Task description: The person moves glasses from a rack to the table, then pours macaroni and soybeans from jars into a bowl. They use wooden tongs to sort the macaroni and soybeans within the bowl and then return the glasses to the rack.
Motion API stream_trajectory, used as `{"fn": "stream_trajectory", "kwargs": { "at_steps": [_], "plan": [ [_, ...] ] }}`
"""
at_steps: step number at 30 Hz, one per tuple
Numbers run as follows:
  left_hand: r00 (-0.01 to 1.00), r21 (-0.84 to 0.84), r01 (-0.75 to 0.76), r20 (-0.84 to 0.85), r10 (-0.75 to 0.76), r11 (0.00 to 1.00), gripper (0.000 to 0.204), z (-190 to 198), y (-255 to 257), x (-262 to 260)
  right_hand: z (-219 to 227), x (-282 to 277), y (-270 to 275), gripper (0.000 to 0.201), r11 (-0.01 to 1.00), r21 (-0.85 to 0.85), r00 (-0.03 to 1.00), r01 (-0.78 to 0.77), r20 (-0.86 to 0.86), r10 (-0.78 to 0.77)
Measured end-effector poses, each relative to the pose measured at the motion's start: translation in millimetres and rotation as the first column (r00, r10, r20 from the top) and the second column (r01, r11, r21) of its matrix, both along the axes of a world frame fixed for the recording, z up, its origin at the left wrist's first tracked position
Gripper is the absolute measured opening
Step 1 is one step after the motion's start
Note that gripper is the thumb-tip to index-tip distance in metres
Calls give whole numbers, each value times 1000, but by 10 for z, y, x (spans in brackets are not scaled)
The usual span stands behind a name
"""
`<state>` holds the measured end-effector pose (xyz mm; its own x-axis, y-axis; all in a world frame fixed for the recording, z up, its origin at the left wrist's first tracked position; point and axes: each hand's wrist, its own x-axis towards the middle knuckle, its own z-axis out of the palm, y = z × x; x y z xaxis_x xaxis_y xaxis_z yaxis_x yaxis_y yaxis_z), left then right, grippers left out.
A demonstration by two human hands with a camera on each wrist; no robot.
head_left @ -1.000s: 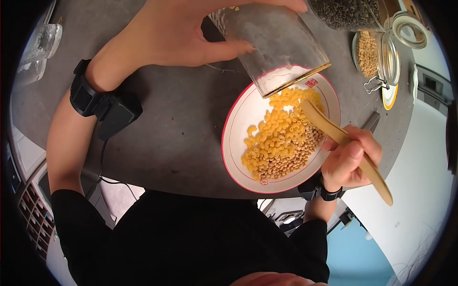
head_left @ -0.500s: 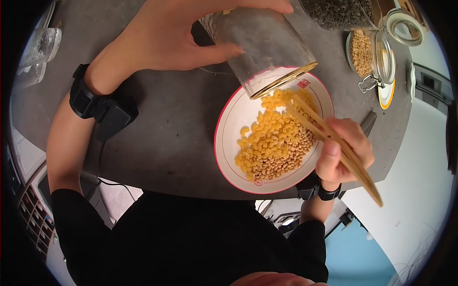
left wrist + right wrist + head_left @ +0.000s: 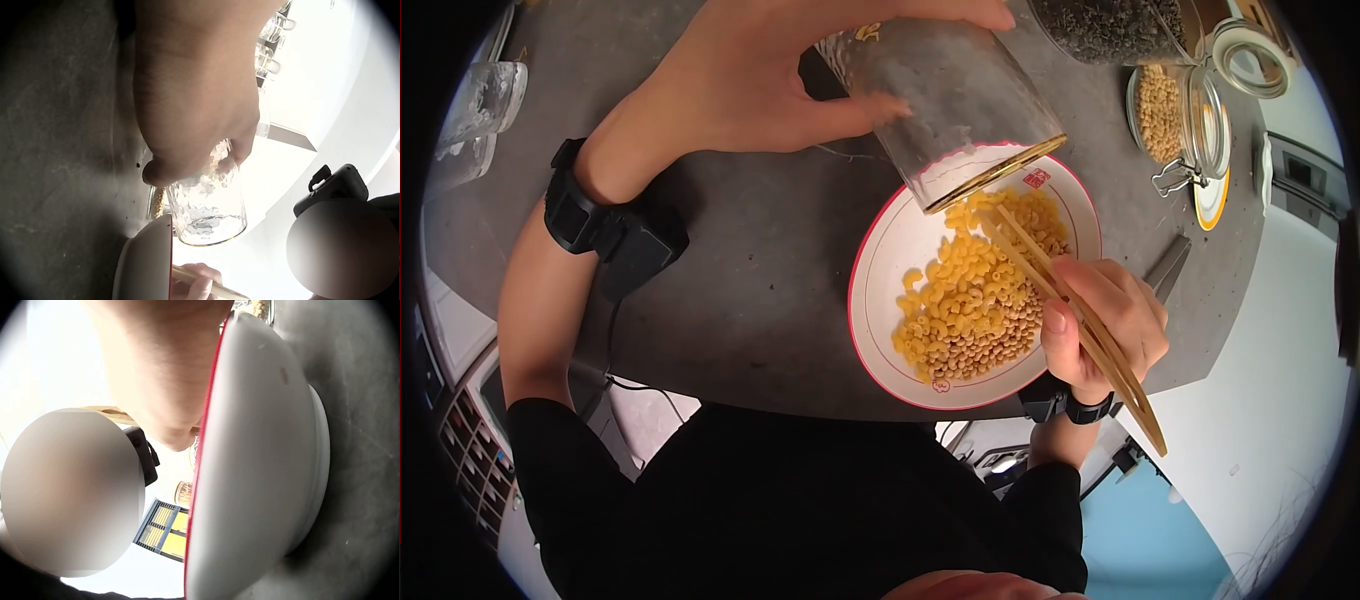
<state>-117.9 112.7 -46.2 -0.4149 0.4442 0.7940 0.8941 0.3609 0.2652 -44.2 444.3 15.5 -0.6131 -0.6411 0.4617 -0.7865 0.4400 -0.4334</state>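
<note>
My left hand (image 3: 750, 80) grips a clear, gold-rimmed drinking glass (image 3: 960, 90), thumb on the near side and fingers over the far side. The glass lies tilted, its mouth over the far edge of a white red-rimmed bowl (image 3: 880, 330). A bit of macaroni (image 3: 868, 32) shows near the glass's bottom. In the bowl, yellow elbow macaroni (image 3: 965, 280) lies beside tan dried beans (image 3: 985, 350). My right hand (image 3: 1110, 320) holds wooden tongs (image 3: 1105, 350), their tips at the macaroni below the glass's mouth. From the left wrist, the glass (image 3: 209, 215) appears above the bowl's rim.
Beyond the bowl to the right stands an open clip-top jar of beans (image 3: 1158, 115), near a container of dark dried leaves (image 3: 1115, 30). A grey flat tool (image 3: 1168, 268) lies by the right table edge. Clear glassware (image 3: 485, 100) sits far left.
The tongs have swung in my right hand, their tips moving left toward the glass's mouth and their joined end dropping. The glass and bowl have shifted slightly left in view.
</note>
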Motion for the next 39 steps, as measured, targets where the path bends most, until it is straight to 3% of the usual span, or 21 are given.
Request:
{"fn": "stream_trajectory", "kwargs": {
  "at_steps": [1,7,12,15,17,18,20,22,25,30,32,33,35,39],
  "plan": [
    [999,-61,-16,-48,13,998,53,-19,-15,-22,2,-7,-1,31,1000,-16,1000,3,-1,-3],
    [999,22,18,-50,-17,1000,55,-110,17,-52,-13,-19,0,28,999,-33,1000,7,-7,-8],
    [1000,-21,-8,-19,8,1000,55,-29,-11,11,2,-14,8,26,998,-38,999,41,9,-41],
    [1000,-22,-12,-12,11,1000,55,-34,3,17,-90,-22,-14,33,989,-143,996,39,-70,-49],
    [1000,-26,-17,-25,16,1000,55,-48,0,-4,-153,35,46,47,921,-348,978,175,166,-123],
    [999,-39,-12,-38,11,999,56,-59,-11,-22,-132,57,69,47,921,-349,978,175,165,-124],
    [999,-49,-9,-50,6,999,56,-102,-5,-48,-60,114,124,58,892,-371,892,256,447,-71],
    [999,34,14,-50,-13,999,56,-126,35,-55,5,150,38,58,875,-378,861,303,503,-81],
    [999,-21,-27,-25,27,999,56,-25,17,21,25,139,-44,47,877,-371,792,306,610,-19],
    [999,12,11,-36,-10,1000,56,-116,19,-43,-26,42,35,34,894,-415,829,166,549,101],
    [999,32,19,-46,-17,999,56,-111,15,-37,-72,-30,117,31,918,-398,890,1,419,181],
    [1000,1,8,-27,-8,1000,56,-47,-2,-2,-35,-49,120,31,918,-397,890,-1,418,182],
    [1000,-32,-2,-7,2,999,56,-35,-17,11,58,-75,102,27,986,-129,956,-106,259,137],
    [1000,-23,-2,-27,1,1000,55,-33,7,6,14,4,-49,24,992,-127,985,11,172,11]
  ]
}}
